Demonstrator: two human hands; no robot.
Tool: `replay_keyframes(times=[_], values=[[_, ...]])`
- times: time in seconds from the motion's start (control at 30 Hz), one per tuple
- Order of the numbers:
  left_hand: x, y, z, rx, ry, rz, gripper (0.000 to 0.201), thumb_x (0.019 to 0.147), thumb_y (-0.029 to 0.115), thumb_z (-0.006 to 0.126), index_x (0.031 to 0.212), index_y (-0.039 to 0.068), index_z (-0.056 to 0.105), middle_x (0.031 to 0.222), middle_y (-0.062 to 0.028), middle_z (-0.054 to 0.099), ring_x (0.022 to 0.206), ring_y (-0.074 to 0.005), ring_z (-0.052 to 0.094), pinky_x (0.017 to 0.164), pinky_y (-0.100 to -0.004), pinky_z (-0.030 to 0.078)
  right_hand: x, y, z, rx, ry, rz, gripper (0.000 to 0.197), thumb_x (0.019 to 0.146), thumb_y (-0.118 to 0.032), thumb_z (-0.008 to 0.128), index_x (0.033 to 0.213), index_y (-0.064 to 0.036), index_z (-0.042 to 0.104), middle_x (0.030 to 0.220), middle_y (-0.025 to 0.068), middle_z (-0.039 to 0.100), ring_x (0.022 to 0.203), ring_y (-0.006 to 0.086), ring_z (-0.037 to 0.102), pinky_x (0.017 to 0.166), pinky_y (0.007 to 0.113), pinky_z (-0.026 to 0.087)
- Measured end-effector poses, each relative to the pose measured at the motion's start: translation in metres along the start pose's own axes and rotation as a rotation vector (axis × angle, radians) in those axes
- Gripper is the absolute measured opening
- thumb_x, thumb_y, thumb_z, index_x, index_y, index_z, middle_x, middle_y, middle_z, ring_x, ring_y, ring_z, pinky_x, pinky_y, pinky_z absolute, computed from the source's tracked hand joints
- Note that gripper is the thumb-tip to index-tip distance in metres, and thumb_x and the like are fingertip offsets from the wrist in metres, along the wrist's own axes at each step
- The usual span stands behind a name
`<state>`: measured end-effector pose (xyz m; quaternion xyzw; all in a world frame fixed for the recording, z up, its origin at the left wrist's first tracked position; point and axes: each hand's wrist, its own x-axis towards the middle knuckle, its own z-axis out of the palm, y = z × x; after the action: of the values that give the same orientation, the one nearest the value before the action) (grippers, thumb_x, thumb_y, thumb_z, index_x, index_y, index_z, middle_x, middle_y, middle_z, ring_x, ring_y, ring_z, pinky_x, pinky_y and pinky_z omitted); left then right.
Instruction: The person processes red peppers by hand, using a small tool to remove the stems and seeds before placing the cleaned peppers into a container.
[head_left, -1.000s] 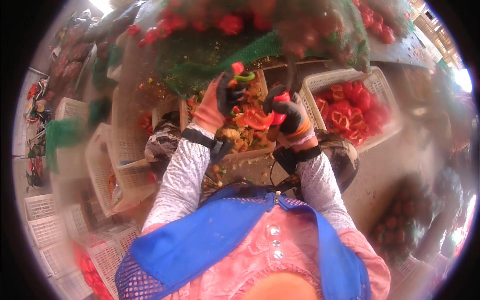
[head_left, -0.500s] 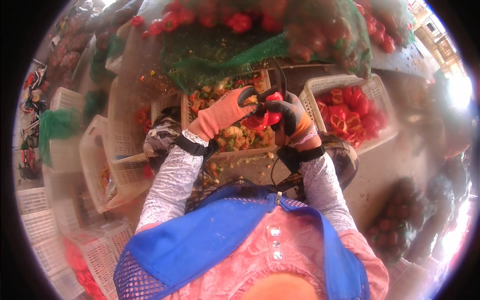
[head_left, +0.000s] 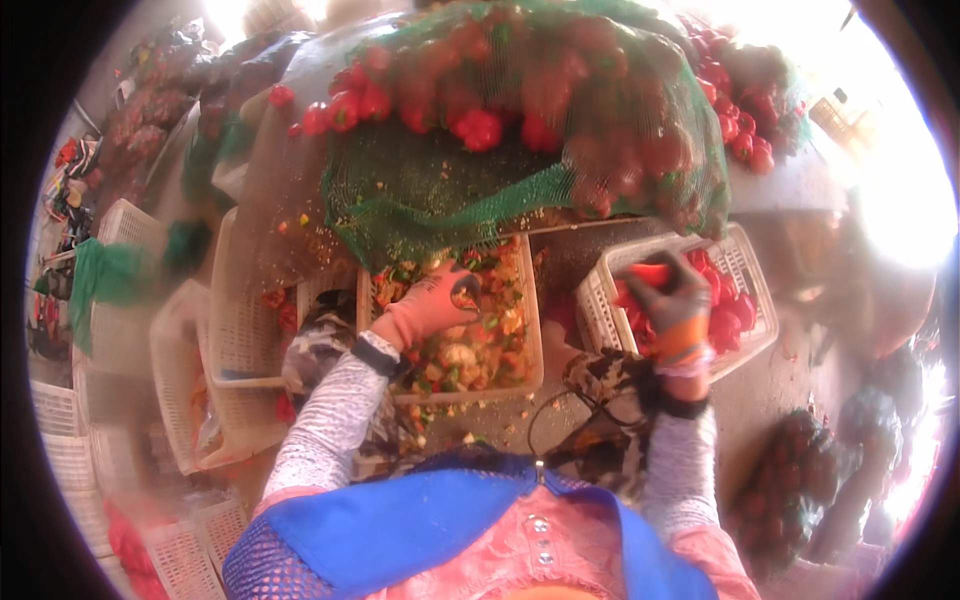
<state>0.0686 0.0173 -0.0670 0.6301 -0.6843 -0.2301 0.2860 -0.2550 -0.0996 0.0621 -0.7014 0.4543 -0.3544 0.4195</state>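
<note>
My right hand (head_left: 678, 310), in a grey and orange glove, is over the right-hand white crate (head_left: 752, 345). A red bell pepper piece (head_left: 650, 273) shows between its thumb and fingers. Several red pepper pieces (head_left: 733, 312) lie in that crate. My left hand (head_left: 432, 302), in an orange glove with dark fingertips, is above a middle crate (head_left: 536, 330) of pepper cores and scraps (head_left: 460, 365). Its fingers are curled together, and what they hold, if anything, is too small and dark to tell.
A green mesh sack (head_left: 450, 190) of red peppers (head_left: 478, 128) lies on the surface beyond the crates. More white crates (head_left: 245, 300) stand at my left. Filled dark net sacks (head_left: 795, 465) sit at the lower right. A dark cord (head_left: 545, 405) loops near my right knee.
My hands were together over the scraps crate, working on a red pepper. Now they are apart: the right has moved right with a pepper piece, and the left has moved slightly left and lower.
</note>
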Motion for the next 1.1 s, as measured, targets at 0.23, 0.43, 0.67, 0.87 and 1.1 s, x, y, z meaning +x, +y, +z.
replay_keyframes(times=[0.23, 0.43, 0.67, 0.87, 1.1], values=[[0.195, -0.032, -0.073, 0.423, 0.588, -0.041, 0.057, 0.076, 0.022, 0.077, 0.127, 0.005, 0.057, 0.134, -0.0164, 0.054, 0.12, -0.0309, 0.055, 0.096, -0.0431, 0.049, 0.035, 0.065, -0.034, -0.706, 0.384, 0.205, 0.065, 0.078, -0.044, 0.075, 0.129, -0.0073, 0.06, 0.119, 0.0196, 0.066, 0.108, 0.0362, 0.064, 0.091, 0.043, 0.05], [0.291, -0.042, -0.038, 1.148, 0.241, -0.187, 0.057, 0.073, 0.026, 0.076, 0.125, 0.012, 0.056, 0.122, -0.0094, 0.056, 0.112, -0.033, 0.055, 0.096, -0.0441, 0.045, 0.037, 0.046, 0.007, -0.549, 0.087, -0.004, 0.044, 0.078, -0.022, 0.076, 0.118, -0.008, 0.065, 0.094, 0.0125, 0.067, 0.084, 0.0254, 0.066, 0.076, 0.035, 0.052], [0.194, -0.069, -0.099, 0.776, 0.384, -0.19, 0.07, 0.059, 0.031, 0.084, 0.12, 0.012, 0.056, 0.125, -0.0141, 0.052, 0.108, -0.0348, 0.055, 0.087, -0.0435, 0.049, 0.032, 0.068, 0.015, -0.278, 0.077, -0.035, 0.051, 0.074, -0.006, 0.073, 0.122, -0.0038, 0.06, 0.096, 0.0113, 0.064, 0.079, 0.023, 0.064, 0.074, 0.033, 0.053], [0.085, -0.037, -0.119, 0.818, -0.128, -0.512, 0.09, 0.059, 0.03, 0.087, 0.134, 0.004, 0.046, 0.131, -0.0228, 0.045, 0.122, -0.037, 0.048, 0.102, -0.0434, 0.044, 0.036, 0.046, 0.086, 0.0, -0.167, -0.119, 0.028, 0.088, -0.008, 0.056, 0.114, -0.0009, 0.065, 0.102, 0.0142, 0.066, 0.087, 0.022, 0.065, 0.073, 0.031, 0.051], [0.033, -0.118, -0.076, 0.112, 0.494, -0.189, 0.116, 0.053, 0.02, 0.092, 0.148, 0.007, 0.027, 0.135, -0.0253, 0.042, 0.126, -0.0453, 0.042, 0.109, -0.0453, 0.039, 0.062, -0.008, 0.254, -0.215, -0.235, -0.377, 0.026, 0.092, -0.013, 0.055, 0.115, -0.0057, 0.065, 0.097, 0.0185, 0.067, 0.088, 0.0343, 0.065, 0.078, 0.04, 0.051]])
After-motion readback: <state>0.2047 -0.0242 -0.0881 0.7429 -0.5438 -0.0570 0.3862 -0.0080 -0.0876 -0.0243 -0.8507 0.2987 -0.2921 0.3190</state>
